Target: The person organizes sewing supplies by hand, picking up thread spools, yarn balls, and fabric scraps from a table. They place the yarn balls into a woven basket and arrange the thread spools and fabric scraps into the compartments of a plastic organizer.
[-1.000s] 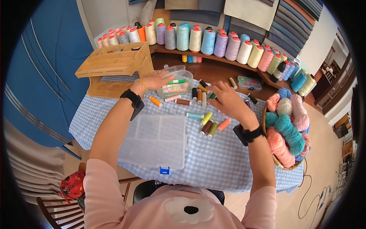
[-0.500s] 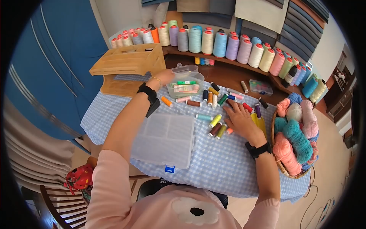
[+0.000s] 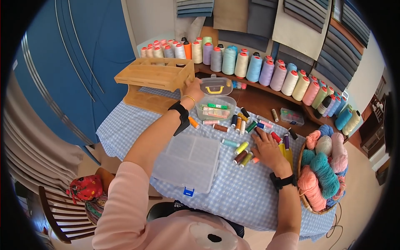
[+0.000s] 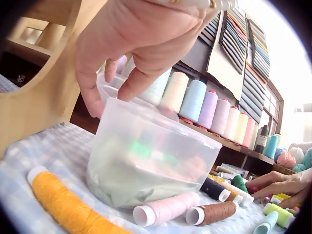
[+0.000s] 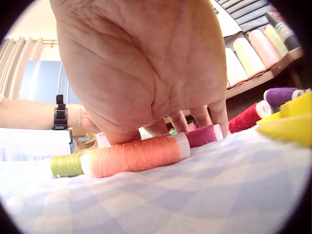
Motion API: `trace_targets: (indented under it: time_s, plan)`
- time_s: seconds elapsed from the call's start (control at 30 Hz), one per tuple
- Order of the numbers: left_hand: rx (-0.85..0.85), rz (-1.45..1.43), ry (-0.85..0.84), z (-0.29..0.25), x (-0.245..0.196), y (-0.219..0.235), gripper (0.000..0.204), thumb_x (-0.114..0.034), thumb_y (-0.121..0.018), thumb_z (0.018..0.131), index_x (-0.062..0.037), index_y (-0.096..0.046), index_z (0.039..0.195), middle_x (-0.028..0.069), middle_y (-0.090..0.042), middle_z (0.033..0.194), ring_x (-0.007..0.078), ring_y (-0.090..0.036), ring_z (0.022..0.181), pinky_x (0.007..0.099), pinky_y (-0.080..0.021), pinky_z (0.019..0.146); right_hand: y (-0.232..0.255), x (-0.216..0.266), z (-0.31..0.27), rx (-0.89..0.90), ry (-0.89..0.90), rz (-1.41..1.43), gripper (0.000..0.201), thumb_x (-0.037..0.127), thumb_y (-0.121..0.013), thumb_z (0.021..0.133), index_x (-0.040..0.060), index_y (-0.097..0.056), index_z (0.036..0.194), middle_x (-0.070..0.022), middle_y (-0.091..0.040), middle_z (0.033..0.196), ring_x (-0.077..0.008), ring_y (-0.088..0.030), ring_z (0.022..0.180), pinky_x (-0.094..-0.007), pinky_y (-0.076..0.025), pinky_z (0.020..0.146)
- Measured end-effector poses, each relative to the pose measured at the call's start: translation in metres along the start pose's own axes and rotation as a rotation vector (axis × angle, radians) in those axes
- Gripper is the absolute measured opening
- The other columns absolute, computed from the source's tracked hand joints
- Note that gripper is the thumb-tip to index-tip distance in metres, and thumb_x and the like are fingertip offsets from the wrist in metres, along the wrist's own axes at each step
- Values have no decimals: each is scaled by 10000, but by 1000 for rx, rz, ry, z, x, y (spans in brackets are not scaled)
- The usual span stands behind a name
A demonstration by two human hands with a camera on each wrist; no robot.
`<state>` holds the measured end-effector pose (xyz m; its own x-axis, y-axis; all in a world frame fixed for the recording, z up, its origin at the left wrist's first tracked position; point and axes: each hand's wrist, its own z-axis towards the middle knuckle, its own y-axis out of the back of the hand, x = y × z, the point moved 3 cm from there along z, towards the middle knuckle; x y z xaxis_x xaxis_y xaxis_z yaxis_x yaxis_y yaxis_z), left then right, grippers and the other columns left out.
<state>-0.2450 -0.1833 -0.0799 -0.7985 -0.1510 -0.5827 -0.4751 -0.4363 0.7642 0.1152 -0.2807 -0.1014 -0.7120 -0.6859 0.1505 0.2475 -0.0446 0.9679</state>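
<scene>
A clear plastic box [image 4: 151, 146] with its lid [image 3: 216, 88] tipped back stands toward the back of the table, holding green and pale packets. My left hand [image 3: 192, 92] grips its rim at the left back corner, fingers bent over the wall in the left wrist view. My right hand [image 3: 268, 151] rests palm down among loose thread spools, fingers stretched forward and spread. Under it in the right wrist view lie a coral spool [image 5: 136, 155] and a magenta spool [image 5: 202, 136], the fingertips right at the magenta one. An olive spool [image 5: 67, 165] lies beside the coral one.
A flat clear divided case [image 3: 187, 162] lies in front. Left stands a wooden rack [image 3: 154, 77]; right, a basket of yarn [image 3: 306, 196]. A yellow piece [image 3: 286, 154] lies near the right hand. Large thread cones [image 3: 254, 68] line the back shelf.
My left hand has come down to the box's corner, and the lid now shows its yellow handle. My right hand has lowered from above the spools onto them. The head view has shifted.
</scene>
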Motion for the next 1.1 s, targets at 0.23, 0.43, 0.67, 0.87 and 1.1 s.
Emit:
trace_targets:
  time_s: [0.23,0.43,0.67,0.87,1.1]
  plan:
    - [43,-247,-81,2,-2,5,674,34,-677,720,-87,-428,1335,237,-519,1239,383,-479,1283,435,-410,1050,-2,-1,-1,-4,2,-5,534,230,-672,875,50,-527,1356,-154,-421,1486,-380,-448,1315,-488,-397,1086]
    - [184,-671,202,-15,-11,20,792,-11,-723,742,-63,-346,1436,155,-542,1197,213,-590,1090,348,-519,898,-3,-1,0,17,1,2,525,254,-658,889,58,-532,1359,-133,-405,1504,-385,-442,1312,-522,-402,1072]
    - [465,-834,155,-12,-7,12,704,-5,-687,799,-90,-392,1433,80,-589,1076,171,-605,1001,328,-534,832,-5,-1,0,20,2,-19,529,244,-666,888,52,-530,1362,-134,-392,1511,-379,-439,1314,-526,-400,1069]
    - [414,-891,235,-21,-17,23,514,-89,-621,915,-121,-427,1389,62,-571,1218,177,-608,1058,367,-481,923,-2,1,0,9,7,-31,523,230,-671,881,48,-533,1351,-140,-403,1497,-377,-447,1310,-512,-401,1071]
    - [403,-660,12,-31,-28,40,473,-172,-610,927,-106,-450,1367,84,-546,1279,193,-529,1179,353,-440,973,2,3,-1,5,7,-6,527,206,-676,875,46,-526,1354,-148,-414,1485,-385,-451,1304,-498,-398,1078]
